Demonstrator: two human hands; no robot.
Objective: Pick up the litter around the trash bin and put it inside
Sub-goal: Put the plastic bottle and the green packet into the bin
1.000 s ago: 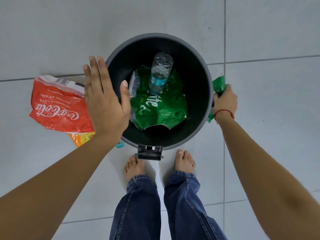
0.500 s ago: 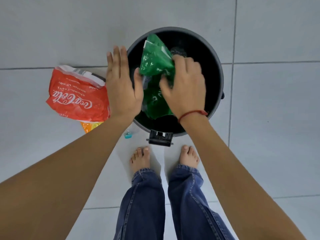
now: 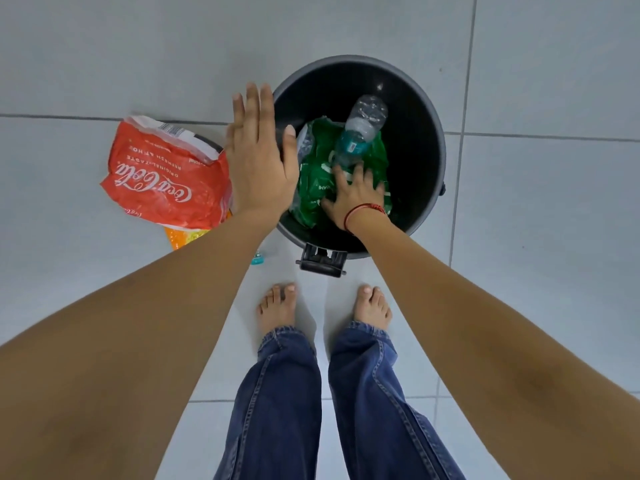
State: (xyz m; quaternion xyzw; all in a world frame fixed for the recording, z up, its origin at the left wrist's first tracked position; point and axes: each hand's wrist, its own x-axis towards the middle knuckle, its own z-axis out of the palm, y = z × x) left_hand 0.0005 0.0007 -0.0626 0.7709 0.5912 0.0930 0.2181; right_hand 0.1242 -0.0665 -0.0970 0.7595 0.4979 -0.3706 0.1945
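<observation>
A round black trash bin (image 3: 427, 109) stands open on the tiled floor in front of my feet. Inside it lie green plastic wrappers (image 3: 313, 188) and a clear plastic bottle (image 3: 362, 128). My right hand (image 3: 356, 195) is down inside the bin, fingers spread and pressing on the green wrappers. My left hand (image 3: 258, 161) hovers flat and open over the bin's left rim, holding nothing. A red Coca-Cola wrapper (image 3: 166, 181) lies on the floor left of the bin, with an orange wrapper (image 3: 183, 237) partly under it.
A small teal bottle cap (image 3: 257, 259) lies on the floor near the bin's pedal (image 3: 322, 261). My bare feet (image 3: 278, 306) stand just behind the pedal. Pale floor tiles spread out on all sides.
My right hand carried a green wrapper from the bin's right side over the rim and now presses it down inside. My left hand stayed hovering by the left rim.
</observation>
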